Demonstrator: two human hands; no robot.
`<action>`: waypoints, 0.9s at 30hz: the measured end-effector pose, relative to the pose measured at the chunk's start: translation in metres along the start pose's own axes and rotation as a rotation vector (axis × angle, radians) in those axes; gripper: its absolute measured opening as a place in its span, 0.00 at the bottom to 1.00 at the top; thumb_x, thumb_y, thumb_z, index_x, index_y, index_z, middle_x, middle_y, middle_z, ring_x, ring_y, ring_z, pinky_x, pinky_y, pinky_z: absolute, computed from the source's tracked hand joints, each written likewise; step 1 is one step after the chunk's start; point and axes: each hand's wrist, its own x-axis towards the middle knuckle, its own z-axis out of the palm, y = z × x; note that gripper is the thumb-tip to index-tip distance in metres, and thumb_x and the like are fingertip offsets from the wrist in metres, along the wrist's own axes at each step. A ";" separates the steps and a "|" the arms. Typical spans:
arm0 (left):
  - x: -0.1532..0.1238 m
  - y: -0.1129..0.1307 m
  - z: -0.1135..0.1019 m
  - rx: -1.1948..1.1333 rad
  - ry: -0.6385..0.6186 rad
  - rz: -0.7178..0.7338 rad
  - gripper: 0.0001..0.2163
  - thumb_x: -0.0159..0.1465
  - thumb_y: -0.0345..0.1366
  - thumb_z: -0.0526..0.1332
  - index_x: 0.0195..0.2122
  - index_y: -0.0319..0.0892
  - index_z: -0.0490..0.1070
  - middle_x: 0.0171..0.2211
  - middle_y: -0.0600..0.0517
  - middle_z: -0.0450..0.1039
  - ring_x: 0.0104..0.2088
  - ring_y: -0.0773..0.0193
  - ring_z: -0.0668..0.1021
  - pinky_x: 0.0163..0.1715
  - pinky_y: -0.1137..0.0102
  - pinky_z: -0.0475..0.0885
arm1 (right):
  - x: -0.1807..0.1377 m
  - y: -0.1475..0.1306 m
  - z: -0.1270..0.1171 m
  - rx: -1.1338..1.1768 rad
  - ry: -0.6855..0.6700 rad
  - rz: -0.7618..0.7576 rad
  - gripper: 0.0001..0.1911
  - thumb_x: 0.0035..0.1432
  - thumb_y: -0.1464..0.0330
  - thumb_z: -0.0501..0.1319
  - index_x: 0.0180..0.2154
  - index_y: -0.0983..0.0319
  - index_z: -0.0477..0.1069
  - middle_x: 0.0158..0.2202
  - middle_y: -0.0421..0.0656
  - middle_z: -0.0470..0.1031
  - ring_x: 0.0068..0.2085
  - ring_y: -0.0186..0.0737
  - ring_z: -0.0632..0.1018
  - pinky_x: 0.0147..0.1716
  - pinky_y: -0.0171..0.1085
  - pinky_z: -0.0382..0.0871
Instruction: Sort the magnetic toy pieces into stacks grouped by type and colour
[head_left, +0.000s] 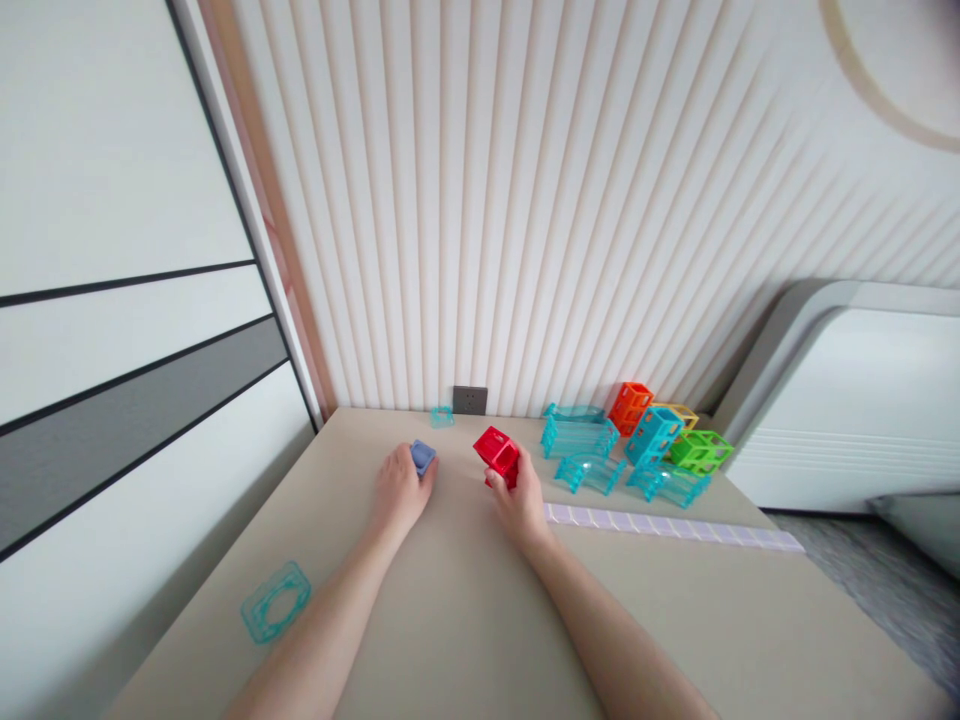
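Note:
My left hand is closed around a small blue block, whose top shows past the fingertips, close to the tabletop. In my right hand is a red hollow block, tilted, with its open frame facing up and toward me. The thumb presses its near side, and the other fingers wrap behind it. A gap of bare table lies between the two blocks. To the right of my right hand a lilac segmented strip lies along the table.
At the back right stand an orange block, a blue block, a green block and several clear teal track pieces. A teal square piece lies front left, a small teal piece by the wall socket.

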 end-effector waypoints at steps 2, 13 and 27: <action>0.002 -0.005 0.000 0.081 -0.008 0.016 0.11 0.60 0.43 0.63 0.37 0.43 0.66 0.33 0.44 0.71 0.41 0.45 0.75 0.45 0.57 0.67 | 0.000 0.000 -0.001 -0.015 -0.007 -0.024 0.25 0.57 0.65 0.63 0.56 0.61 0.64 0.47 0.51 0.77 0.46 0.49 0.78 0.45 0.46 0.74; 0.002 -0.013 0.001 0.189 -0.010 0.032 0.22 0.62 0.43 0.62 0.54 0.37 0.67 0.43 0.35 0.75 0.49 0.41 0.75 0.50 0.54 0.67 | -0.002 -0.004 -0.003 -0.056 -0.097 -0.124 0.23 0.58 0.64 0.63 0.54 0.59 0.66 0.47 0.49 0.76 0.45 0.49 0.78 0.45 0.45 0.73; -0.037 0.058 -0.001 -0.796 -0.361 0.115 0.32 0.59 0.33 0.68 0.65 0.48 0.60 0.62 0.43 0.65 0.60 0.49 0.70 0.60 0.58 0.64 | -0.007 -0.013 -0.004 -0.082 -0.253 -0.265 0.23 0.61 0.64 0.63 0.57 0.55 0.64 0.49 0.48 0.74 0.48 0.48 0.76 0.47 0.45 0.72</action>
